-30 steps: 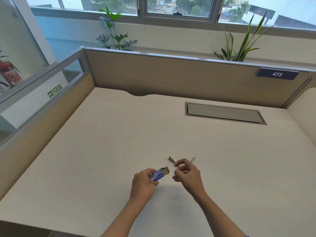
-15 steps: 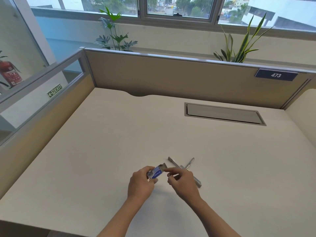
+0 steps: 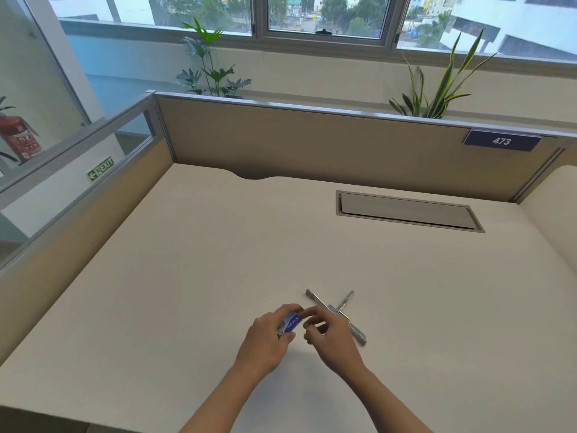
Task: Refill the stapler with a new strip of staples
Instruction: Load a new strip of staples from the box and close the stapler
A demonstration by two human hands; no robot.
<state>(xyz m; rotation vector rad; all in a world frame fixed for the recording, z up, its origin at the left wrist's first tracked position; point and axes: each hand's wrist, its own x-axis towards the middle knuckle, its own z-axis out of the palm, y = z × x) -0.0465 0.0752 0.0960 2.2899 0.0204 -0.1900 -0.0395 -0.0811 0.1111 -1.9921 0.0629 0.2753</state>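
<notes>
Just left of the stapler (image 3: 331,307), the left hand (image 3: 265,339) grips a small blue-and-white staple box (image 3: 289,325), fingers curled round it. The right hand (image 3: 334,339) pinches the box's stapler-side end, thumb and forefinger; box contents not visible. The stapler is grey metal, swung open into an X, flat on the matte beige desk (image 3: 218,245).

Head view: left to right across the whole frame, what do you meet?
Fire extinguisher → exit sign → leafy plant → left hand → staple box → right hand → number plate 473. Stapler and desk hatch are left out because they overlap the right hand.
</notes>
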